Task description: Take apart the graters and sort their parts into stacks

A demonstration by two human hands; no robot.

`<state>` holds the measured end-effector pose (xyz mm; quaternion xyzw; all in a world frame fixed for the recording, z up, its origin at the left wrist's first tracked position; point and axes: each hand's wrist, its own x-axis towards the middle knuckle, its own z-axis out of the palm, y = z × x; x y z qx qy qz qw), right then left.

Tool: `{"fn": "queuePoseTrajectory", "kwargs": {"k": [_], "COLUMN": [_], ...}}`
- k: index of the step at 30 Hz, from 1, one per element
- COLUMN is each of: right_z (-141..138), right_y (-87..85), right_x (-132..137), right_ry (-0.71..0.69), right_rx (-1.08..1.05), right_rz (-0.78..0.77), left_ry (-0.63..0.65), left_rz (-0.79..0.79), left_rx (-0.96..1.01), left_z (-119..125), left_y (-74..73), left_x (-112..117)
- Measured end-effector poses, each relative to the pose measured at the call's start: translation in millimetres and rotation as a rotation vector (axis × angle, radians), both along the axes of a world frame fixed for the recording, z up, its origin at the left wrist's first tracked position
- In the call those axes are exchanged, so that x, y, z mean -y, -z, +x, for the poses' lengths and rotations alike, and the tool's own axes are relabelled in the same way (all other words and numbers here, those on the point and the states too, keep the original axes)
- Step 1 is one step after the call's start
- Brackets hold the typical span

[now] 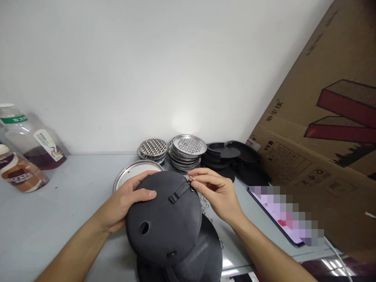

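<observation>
My left hand (126, 201) grips a round black plastic disc (166, 215) by its left edge, thumb on top and fingers underneath. The disc is tilted toward me and has a round hole and a short raised slot. At its upper right edge, my right hand (217, 192) pinches a small metal wire clip (191, 181) between thumb and fingertips, by the end of the slot. Just behind the disc, several loose wire rings (205, 203) lie on the table, partly hidden. Below it are more black discs (207, 250).
A shallow silver dish (121, 177) sits behind my left hand. Perforated metal grater discs (189, 145) are stacked by the wall, beside black round parts (225, 150). A lit screen device (276, 215) and a large cardboard box (293, 156) are right; two bottles (44, 150) stand left.
</observation>
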<state>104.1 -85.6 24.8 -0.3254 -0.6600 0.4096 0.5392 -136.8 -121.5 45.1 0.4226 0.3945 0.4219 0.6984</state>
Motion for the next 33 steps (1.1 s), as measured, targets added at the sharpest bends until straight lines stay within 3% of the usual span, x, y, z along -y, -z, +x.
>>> {"fn": "queuePoseTrajectory", "kwargs": {"k": [8, 13, 16, 22, 33], "right_z": [6, 12, 16, 16, 6], "right_y": [-4.5, -2.2, -1.9, -3.9, 6.2], "right_x": [2, 0, -2, 1, 9], "right_ry": [-0.155, -0.064, -0.023, -0.128, 0.223], "right_rx": [-0.057, 0.020, 0.085, 0.251, 0.410], "right_rz": [-0.133, -0.150, -0.075, 0.057, 0.435], "left_ry": [-0.042, -0.044, -0.021, -0.018, 0.018], "left_rz": [0.019, 0.044, 0.051, 0.073, 0.102], "left_rx": [-0.016, -0.028, -0.027, -0.056, -0.131], "left_z": [-2, -4, -4, -4, -6], "left_y": [-3.8, -2.9, -2.9, -4.0, -2.3], "left_x": [-1, 0, 1, 4, 4]}}
